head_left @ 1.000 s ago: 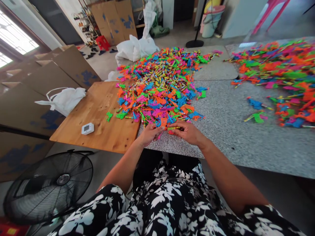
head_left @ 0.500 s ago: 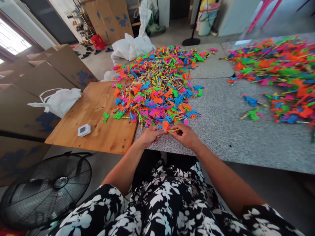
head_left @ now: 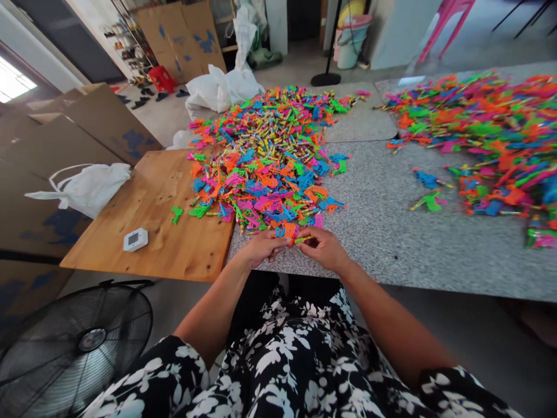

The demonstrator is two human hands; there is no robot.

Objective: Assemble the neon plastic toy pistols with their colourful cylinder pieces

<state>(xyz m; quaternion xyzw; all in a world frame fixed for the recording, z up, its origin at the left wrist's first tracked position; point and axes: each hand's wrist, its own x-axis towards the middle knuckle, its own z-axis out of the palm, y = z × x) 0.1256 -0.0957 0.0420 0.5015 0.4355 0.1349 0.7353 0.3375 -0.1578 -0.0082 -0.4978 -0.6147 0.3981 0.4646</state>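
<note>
My left hand (head_left: 261, 247) is closed on an orange toy gun (head_left: 289, 230) at the near edge of the speckled tabletop (head_left: 369, 249). In a pinch, my right hand (head_left: 322, 248) grips a small yellow-green tube (head_left: 303, 238), its end up against the toy gun. Whether the two parts are joined I cannot tell. Just beyond both hands spreads a large pile of toy guns (head_left: 265, 188) in orange, blue, green and pink. Many short yellow printed tubes (head_left: 267, 136) lie in the middle of that pile.
To the left, a wooden board (head_left: 174, 249) carries a white digital timer (head_left: 136, 239) and a white plastic bag (head_left: 93, 186). A second heap of toy guns (head_left: 491, 128) covers the right side. Cardboard boxes (head_left: 65, 139) and a black fan (head_left: 82, 342) stand at left.
The view has shifted, so the table sits slightly lower and further left. Both hands still hold the orange toy gun and the tube close together.
</note>
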